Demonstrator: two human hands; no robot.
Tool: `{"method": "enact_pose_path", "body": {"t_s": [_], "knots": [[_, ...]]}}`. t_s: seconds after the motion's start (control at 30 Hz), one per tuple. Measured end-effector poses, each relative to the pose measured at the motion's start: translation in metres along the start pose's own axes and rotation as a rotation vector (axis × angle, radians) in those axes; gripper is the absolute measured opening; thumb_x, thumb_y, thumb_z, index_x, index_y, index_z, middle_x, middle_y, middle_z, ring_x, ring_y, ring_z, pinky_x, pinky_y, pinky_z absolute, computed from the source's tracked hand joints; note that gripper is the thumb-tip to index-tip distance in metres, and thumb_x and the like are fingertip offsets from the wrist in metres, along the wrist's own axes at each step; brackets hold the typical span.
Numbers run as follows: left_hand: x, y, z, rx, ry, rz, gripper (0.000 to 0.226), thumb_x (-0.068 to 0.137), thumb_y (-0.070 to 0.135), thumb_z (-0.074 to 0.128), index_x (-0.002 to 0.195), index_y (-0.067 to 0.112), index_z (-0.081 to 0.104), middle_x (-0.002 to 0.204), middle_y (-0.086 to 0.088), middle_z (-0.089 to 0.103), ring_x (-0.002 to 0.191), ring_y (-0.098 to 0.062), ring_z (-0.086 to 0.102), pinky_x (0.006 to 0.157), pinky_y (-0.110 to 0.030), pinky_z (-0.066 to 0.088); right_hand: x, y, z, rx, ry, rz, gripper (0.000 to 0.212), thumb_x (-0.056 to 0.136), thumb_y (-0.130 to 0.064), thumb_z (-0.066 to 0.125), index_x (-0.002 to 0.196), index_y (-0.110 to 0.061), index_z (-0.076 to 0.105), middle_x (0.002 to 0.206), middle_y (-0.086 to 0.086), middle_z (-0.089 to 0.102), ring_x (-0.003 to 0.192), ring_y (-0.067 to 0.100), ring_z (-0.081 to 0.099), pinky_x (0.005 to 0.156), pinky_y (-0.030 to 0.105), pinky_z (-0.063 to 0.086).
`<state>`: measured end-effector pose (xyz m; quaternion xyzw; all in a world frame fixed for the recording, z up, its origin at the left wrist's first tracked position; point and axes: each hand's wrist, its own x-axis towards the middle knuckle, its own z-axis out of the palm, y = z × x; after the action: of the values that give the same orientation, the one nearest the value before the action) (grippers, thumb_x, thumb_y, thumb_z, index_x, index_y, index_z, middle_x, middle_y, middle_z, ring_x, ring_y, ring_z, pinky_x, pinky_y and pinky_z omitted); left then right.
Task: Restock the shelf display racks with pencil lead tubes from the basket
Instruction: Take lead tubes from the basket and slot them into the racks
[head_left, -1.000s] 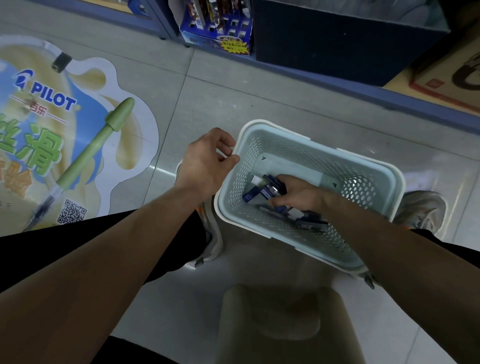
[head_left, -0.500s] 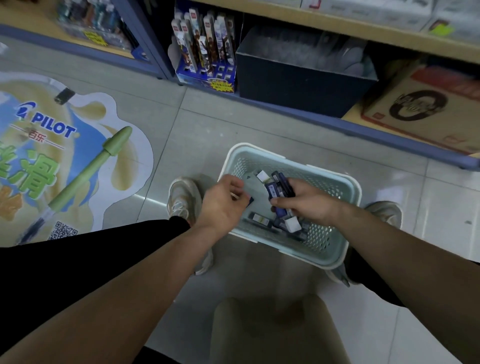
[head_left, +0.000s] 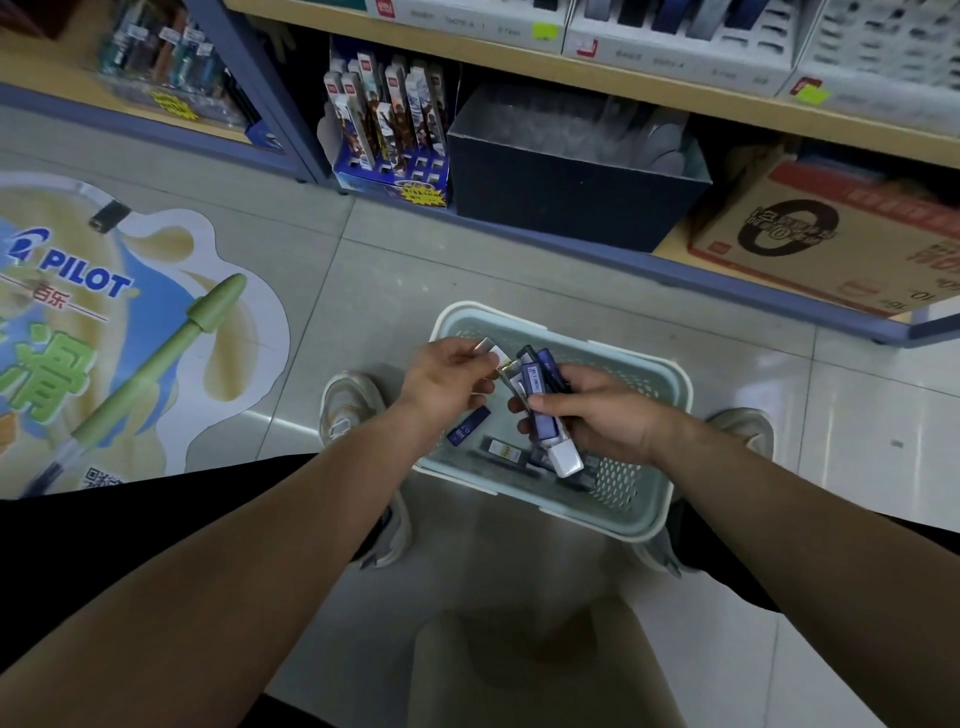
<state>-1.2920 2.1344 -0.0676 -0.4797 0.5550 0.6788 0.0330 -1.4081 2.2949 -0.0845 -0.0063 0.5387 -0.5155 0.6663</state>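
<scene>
A pale green perforated basket (head_left: 670, 400) stands on the floor between my feet. My right hand (head_left: 597, 421) grips a bundle of blue pencil lead tubes (head_left: 540, 389) with white caps, held above the basket. My left hand (head_left: 449, 382) pinches a single lead tube (head_left: 488, 349) beside that bundle. More lead tubes (head_left: 467, 427) lie loose on the basket's bottom. White display racks (head_left: 670, 47) sit on the shelf at the top of the view.
A dark blue bin (head_left: 566, 176), a blue pen display box (head_left: 389, 140) and a cardboard carton (head_left: 831, 244) fill the bottom shelf ahead. A large Pilot floor sticker (head_left: 119, 322) lies at left. A beige stool (head_left: 530, 670) is beneath me.
My right hand has lifted a bundle of tubes out of the basket. My left hand left the basket rim and took one tube. The view tilted up toward the shelves.
</scene>
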Motion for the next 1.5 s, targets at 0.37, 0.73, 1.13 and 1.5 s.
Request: {"method": "enact_pose_path", "body": {"t_s": [0.37, 0.73, 1.13, 1.5], "knots": [[0.016, -0.011, 0.005, -0.018, 0.15, 0.015, 0.022, 0.099, 0.013, 0.06, 0.119, 0.003, 0.059, 0.103, -0.019, 0.071, 0.086, -0.033, 0.074, 0.071, -0.029, 0.062, 0.013, 0.008, -0.016, 0.062, -0.036, 0.036, 0.041, 0.088, 0.003, 0.06, 0.127, -0.007, 0.056, 0.106, 0.013, 0.07, 0.084, 0.025, 0.071, 0.075, 0.036, 0.06], [0.013, -0.028, 0.033, -0.131, 0.058, -0.17, 0.016, 0.102, 0.016, 0.053, 0.102, 0.012, 0.069, 0.095, -0.016, 0.073, 0.089, -0.033, 0.069, 0.082, -0.046, 0.059, 0.006, 0.012, -0.032, -0.044, 0.156, -0.072, 0.037, 0.09, 0.003, 0.064, 0.124, -0.012, 0.06, 0.115, 0.009, 0.072, 0.106, 0.025, 0.069, 0.083, 0.034, 0.057], [0.03, -0.053, 0.075, -0.271, 0.132, -0.13, 0.02, 0.106, 0.023, 0.047, 0.108, 0.016, 0.065, 0.104, -0.008, 0.071, 0.101, -0.028, 0.067, 0.1, -0.049, 0.052, 0.033, 0.024, -0.008, -0.241, 0.406, -0.181, 0.038, 0.074, -0.032, 0.077, 0.11, -0.02, 0.068, 0.102, 0.0, 0.076, 0.097, 0.022, 0.072, 0.094, 0.05, 0.055], [0.028, -0.061, 0.072, -0.36, 0.018, -0.186, 0.032, 0.105, 0.025, 0.049, 0.129, 0.005, 0.056, 0.107, -0.011, 0.071, 0.083, -0.015, 0.072, 0.063, -0.026, 0.058, 0.033, 0.026, -0.005, -0.389, 0.447, -0.182, 0.018, 0.088, -0.019, 0.074, 0.106, -0.022, 0.071, 0.085, -0.007, 0.073, 0.064, -0.002, 0.065, 0.058, 0.017, 0.045]]}}
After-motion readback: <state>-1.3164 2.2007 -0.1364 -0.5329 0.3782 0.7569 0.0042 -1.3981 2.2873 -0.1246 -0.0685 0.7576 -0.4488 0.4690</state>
